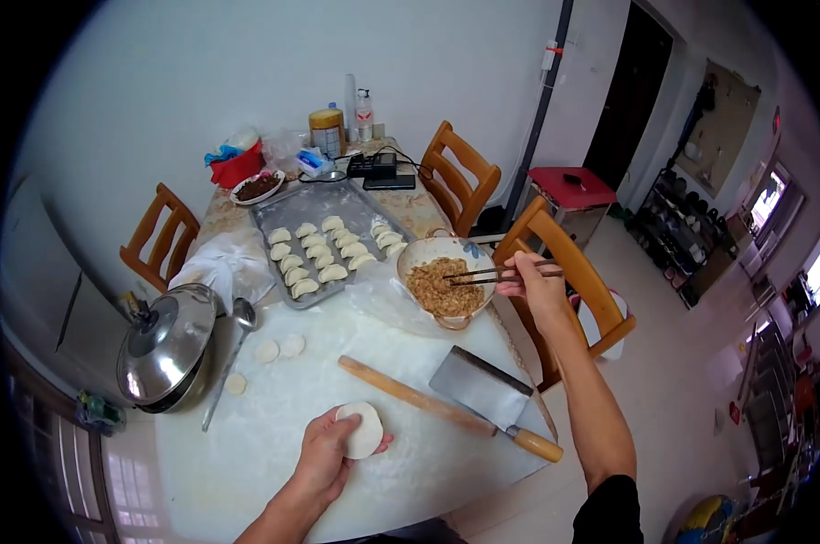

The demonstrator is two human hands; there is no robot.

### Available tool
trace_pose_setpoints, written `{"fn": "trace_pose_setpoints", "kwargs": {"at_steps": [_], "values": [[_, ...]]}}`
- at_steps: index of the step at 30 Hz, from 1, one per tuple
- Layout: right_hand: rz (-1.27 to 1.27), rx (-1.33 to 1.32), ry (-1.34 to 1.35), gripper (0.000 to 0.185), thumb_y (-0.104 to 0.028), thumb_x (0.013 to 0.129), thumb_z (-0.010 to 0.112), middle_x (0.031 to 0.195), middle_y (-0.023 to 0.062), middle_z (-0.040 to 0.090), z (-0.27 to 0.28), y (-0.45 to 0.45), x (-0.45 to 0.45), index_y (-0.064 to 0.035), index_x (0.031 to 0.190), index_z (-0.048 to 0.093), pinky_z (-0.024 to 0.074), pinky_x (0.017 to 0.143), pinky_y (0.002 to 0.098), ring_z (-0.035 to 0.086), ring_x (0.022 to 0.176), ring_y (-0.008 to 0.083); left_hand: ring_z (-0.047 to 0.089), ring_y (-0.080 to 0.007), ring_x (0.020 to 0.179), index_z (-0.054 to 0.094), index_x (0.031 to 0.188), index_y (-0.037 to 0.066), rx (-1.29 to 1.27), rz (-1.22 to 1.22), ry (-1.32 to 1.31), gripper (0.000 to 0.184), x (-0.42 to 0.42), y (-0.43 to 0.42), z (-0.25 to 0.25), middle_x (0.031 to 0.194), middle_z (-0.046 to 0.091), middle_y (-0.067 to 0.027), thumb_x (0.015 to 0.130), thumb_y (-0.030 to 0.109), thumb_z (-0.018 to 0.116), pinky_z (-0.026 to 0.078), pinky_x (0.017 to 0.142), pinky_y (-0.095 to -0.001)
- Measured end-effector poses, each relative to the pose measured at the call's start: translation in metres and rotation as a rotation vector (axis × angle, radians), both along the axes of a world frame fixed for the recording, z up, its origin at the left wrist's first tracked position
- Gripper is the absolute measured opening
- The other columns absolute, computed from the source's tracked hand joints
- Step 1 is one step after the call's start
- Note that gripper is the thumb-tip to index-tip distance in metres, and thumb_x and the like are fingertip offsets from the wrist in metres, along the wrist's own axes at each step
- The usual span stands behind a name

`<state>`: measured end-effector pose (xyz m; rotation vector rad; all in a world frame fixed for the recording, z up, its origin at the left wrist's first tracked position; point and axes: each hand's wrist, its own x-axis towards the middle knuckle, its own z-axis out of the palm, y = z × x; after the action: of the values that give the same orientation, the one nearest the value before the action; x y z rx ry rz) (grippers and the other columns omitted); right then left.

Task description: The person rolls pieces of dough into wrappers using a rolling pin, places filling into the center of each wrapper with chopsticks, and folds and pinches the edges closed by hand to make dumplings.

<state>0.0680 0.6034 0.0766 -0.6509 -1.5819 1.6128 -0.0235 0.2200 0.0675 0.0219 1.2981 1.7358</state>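
Observation:
My left hand (326, 453) holds a round dumpling wrapper (364, 431) flat, thumb on top and fingers beneath, above the front of the table. In my right hand (529, 279) is a pair of chopsticks (487, 275), their tips in the brown minced filling (437, 288). That filling lies in a handled bowl (467, 251) with a blue pattern. Between the hands and the bowl rest a wooden rolling pin (414, 394) and a cleaver (482, 388) with a wooden handle. Several shaped dumplings (315, 252) sit in rows on a grey metal tray (278, 213).
Small dough discs (266, 351) lie on the floured table (237, 471). At left are a long ladle (228, 363) and a lidded pot (169, 340). A plastic bag (387, 304) lies by the bowl. Wooden chairs (568, 272) stand along the right edge.

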Motion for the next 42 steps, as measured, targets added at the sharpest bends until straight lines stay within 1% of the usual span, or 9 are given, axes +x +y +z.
{"fn": "trace_pose_setpoints", "kwargs": {"at_steps": [5,8,12,14,20,23,30,37,42], "values": [[-0.028,-0.028,0.015,0.034,-0.027,0.108,0.059,0.087,0.0128,0.072,-0.006,0.016,0.014,0.0045,0.102,0.07,0.0629,0.06,0.0295,0.073,0.066,0.0196,0.075,-0.0365,0.091,0.054,0.125,-0.012,0.005,-0.014,-0.006,0.03,-0.002,0.002,-0.004,0.11,0.067,-0.0226,0.102,0.007,0.053,0.066,0.084,-0.0427],[-0.038,0.023,0.083,0.034,-0.029,0.108,0.059,0.09,0.0133,0.073,-0.002,0.021,0.014,0.003,0.105,0.068,0.0621,0.06,0.0268,0.074,0.067,0.0188,0.075,-0.0365,0.091,0.055,0.124,-0.012,-0.003,-0.01,-0.014,0.03,-0.002,0.002,-0.006,0.109,0.068,-0.0223,0.102,0.008,0.054,0.066,0.084,-0.0427],[0.004,0.073,0.077,0.035,-0.028,0.108,0.059,0.085,0.0098,0.07,0.005,0.022,-0.022,0.0039,0.099,0.069,0.0611,0.06,0.0266,0.071,0.065,0.016,0.075,-0.0369,0.091,0.055,0.124,-0.011,-0.004,-0.021,-0.002,0.03,-0.002,0.004,-0.013,0.109,0.068,-0.0219,0.102,0.008,0.055,0.066,0.084,-0.0437],[0.156,0.209,0.008,0.035,-0.027,0.109,0.058,0.084,0.0093,0.07,0.006,0.019,-0.035,0.0043,0.097,0.068,0.0586,0.059,0.0257,0.069,0.063,0.015,0.075,-0.037,0.091,0.056,0.124,-0.011,-0.001,-0.023,-0.013,0.029,0.0,0.005,-0.014,0.109,0.069,-0.0218,0.102,0.008,0.055,0.066,0.084,-0.044],[0.189,0.25,-0.117,0.037,-0.029,0.108,0.06,0.08,0.0075,0.068,0.032,0.008,0.0,0.0028,0.092,0.068,0.0545,0.057,0.0245,0.067,0.064,0.0122,0.075,-0.0364,0.091,0.058,0.123,-0.011,-0.013,-0.027,-0.034,0.029,0.001,0.003,-0.014,0.108,0.069,-0.0214,0.102,0.008,0.055,0.065,0.085,-0.045],[0.104,0.205,0.005,0.034,-0.03,0.108,0.06,0.08,0.0074,0.068,0.026,0.014,0.011,0.0017,0.097,0.068,0.0554,0.057,0.0249,0.067,0.061,0.013,0.075,-0.0362,0.092,0.058,0.124,-0.011,-0.006,-0.046,-0.023,0.029,0.003,0.006,-0.015,0.108,0.07,-0.0213,0.102,0.008,0.055,0.065,0.085,-0.0449],[-0.026,0.035,0.002,0.034,-0.03,0.109,0.058,0.083,0.0099,0.069,0.018,0.027,0.023,0.0016,0.1,0.067,0.0593,0.058,0.0259,0.071,0.064,0.0159,0.075,-0.0364,0.091,0.058,0.124,-0.011,-0.006,-0.066,-0.046,0.029,0.006,0.012,-0.017,0.108,0.07,-0.0208,0.102,0.008,0.054,0.065,0.085,-0.0443],[0.005,0.083,-0.092,0.034,-0.03,0.108,0.06,0.081,0.0112,0.069,0.016,0.009,0.017,0.0019,0.096,0.066,0.0607,0.057,0.027,0.071,0.063,0.0174,0.075,-0.0367,0.092,0.057,0.125,-0.011,-0.004,-0.055,-0.052,0.03,0.006,0.012,-0.02,0.108,0.069,-0.0211,0.103,0.009,0.055,0.066,0.084,-0.0443],[-0.05,0.086,-0.038,0.036,-0.03,0.108,0.059,0.081,0.0108,0.069,0.015,-0.008,0.005,0.0034,0.096,0.067,0.0605,0.055,0.0277,0.071,0.061,0.0175,0.075,-0.0372,0.093,0.056,0.126,-0.011,0.007,-0.063,-0.057,0.031,0.006,0.012,-0.019,0.109,0.069,-0.0215,0.103,0.009,0.055,0.066,0.085,-0.0442]]}}
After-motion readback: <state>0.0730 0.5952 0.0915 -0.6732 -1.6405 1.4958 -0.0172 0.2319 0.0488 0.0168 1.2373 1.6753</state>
